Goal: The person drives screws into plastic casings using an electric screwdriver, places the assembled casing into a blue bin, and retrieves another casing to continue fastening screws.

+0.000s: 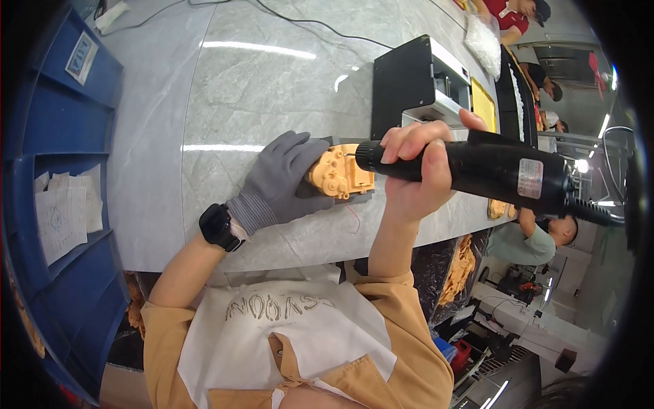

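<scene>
Yellow-orange moulded plastic housing [346, 178] sits near the middle of my head view, on a dark grey block [361, 198] atop the grey marble-patterned table [266, 88]. Taking the housing as clock centre, I have the left hand [283, 178], in a grey knitted glove, at 9 o'clock, thumb and fingers curved around that side, gripping it. At 3 o'clock my bare right hand [424, 163] wraps tightly round a black cylindrical power screwdriver [484, 167], its nose at the housing; I cannot tell whether the bit touches. A thin red wire [355, 219] lies near 6 o'clock, a black-and-white boxy machine [403, 88] between 1 and 2, a blue plastic rack [68, 123] far out at 9.
</scene>
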`<action>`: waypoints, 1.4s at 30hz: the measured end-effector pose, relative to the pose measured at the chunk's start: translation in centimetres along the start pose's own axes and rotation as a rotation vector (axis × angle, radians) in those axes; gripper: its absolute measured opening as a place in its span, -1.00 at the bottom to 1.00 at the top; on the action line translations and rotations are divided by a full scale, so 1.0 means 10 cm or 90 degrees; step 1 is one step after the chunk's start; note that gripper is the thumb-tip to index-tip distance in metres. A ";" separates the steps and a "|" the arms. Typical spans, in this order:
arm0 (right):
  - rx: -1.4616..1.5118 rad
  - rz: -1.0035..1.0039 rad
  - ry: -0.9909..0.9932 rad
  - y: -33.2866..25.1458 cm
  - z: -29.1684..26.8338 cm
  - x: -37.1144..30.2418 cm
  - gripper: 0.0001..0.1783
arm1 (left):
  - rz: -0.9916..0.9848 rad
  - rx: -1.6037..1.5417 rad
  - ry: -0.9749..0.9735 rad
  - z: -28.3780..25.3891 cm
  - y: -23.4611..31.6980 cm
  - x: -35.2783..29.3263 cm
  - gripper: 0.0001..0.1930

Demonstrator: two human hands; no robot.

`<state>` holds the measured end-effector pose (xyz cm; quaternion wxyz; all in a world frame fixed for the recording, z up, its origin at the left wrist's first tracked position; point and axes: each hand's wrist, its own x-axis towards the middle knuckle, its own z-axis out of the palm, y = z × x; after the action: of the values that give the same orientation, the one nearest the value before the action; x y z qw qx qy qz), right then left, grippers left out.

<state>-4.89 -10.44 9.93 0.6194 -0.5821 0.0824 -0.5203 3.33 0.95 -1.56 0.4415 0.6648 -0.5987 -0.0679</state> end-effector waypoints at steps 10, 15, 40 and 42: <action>-0.032 0.017 -0.062 0.16 -0.05 -0.07 -0.48 | -0.018 -0.041 -0.011 -0.04 -0.03 0.00 -0.20; -0.024 0.020 -0.064 0.16 -0.05 -0.06 -0.51 | -0.019 -0.047 -0.010 -0.04 -0.02 0.01 -0.20; -0.170 0.034 -0.091 0.24 0.02 0.05 -0.59 | -0.023 -0.019 -0.007 -0.02 -0.04 0.01 -0.22; -0.156 0.035 -0.095 0.22 0.02 0.07 -0.54 | -0.017 -0.028 -0.004 -0.03 -0.02 0.01 -0.22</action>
<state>-3.23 -11.33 8.54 0.5620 -0.6881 0.1150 -0.4443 3.68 0.97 -1.46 0.4536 0.6624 -0.5896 -0.0890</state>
